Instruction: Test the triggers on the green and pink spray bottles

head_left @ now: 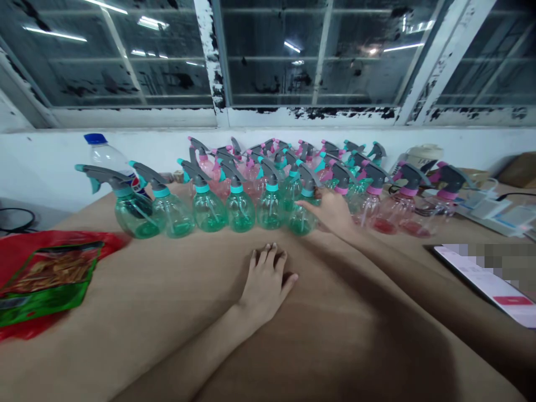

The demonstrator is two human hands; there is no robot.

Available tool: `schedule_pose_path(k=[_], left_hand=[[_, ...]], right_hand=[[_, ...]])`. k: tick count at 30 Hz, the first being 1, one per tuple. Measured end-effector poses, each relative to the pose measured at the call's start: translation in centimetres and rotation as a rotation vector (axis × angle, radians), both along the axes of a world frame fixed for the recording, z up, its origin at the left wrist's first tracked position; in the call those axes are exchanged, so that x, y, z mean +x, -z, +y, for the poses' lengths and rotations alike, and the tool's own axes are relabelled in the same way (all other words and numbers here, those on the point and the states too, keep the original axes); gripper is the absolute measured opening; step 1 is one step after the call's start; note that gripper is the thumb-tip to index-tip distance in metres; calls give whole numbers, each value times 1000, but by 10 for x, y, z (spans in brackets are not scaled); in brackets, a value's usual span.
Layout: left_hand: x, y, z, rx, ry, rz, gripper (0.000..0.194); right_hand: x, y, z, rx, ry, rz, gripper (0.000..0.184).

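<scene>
Fingers, right hand (335,213): part-curled, thumb extended, at the neck of a clear green plastic spray bottle (300,225), turquoise-collared, grey-headed, front row; cannot tell whether gripping. Fingers, left hand (263,287): slightly spread, empty, resting on the light-brown worktop (159,301). Step, as judged: one-handed bottle handling; any shift calls for care beside close neighbours.

"Where's the snack packet (54,273)?"
"Left on the table (146,340), before the spray bottles (210,212)"
"The Pepsi bottle (109,159)?"
"Behind the leftmost ones"
"And the touchscreen device (477,273)?"
"Right side, nearer than the spray bottles"
</scene>
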State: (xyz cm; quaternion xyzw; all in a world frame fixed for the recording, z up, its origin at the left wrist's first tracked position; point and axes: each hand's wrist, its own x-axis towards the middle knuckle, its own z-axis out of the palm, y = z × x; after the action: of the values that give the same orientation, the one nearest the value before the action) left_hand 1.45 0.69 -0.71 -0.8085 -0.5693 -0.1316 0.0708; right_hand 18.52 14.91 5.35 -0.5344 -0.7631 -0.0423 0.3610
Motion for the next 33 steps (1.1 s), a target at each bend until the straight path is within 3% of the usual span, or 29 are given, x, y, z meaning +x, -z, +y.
schedule_pose_path(k=[9, 15, 20, 25, 29, 33], left_hand=[[1, -1, -1, -24, -17, 10, 45], [0, -1, 0, -5, -2, 9, 43], [-2, 1, 2, 24, 6, 11, 44], [-3, 1, 2, 50, 22, 36, 43], [-3, 0, 4, 40, 18, 53, 43], [-3, 0, 4, 48, 20, 61, 43]], right_hand=[[-9, 10, 10, 38, -10, 98, 55], [4, 8, -24, 86, -86, 189, 58], [41, 5, -48, -82, -50, 243, 31], [70, 2, -30, -66, 126, 241, 42], [68, 3, -8, -115, 190, 185, 61], [60, 3, 1, -196, 227, 131, 63]])
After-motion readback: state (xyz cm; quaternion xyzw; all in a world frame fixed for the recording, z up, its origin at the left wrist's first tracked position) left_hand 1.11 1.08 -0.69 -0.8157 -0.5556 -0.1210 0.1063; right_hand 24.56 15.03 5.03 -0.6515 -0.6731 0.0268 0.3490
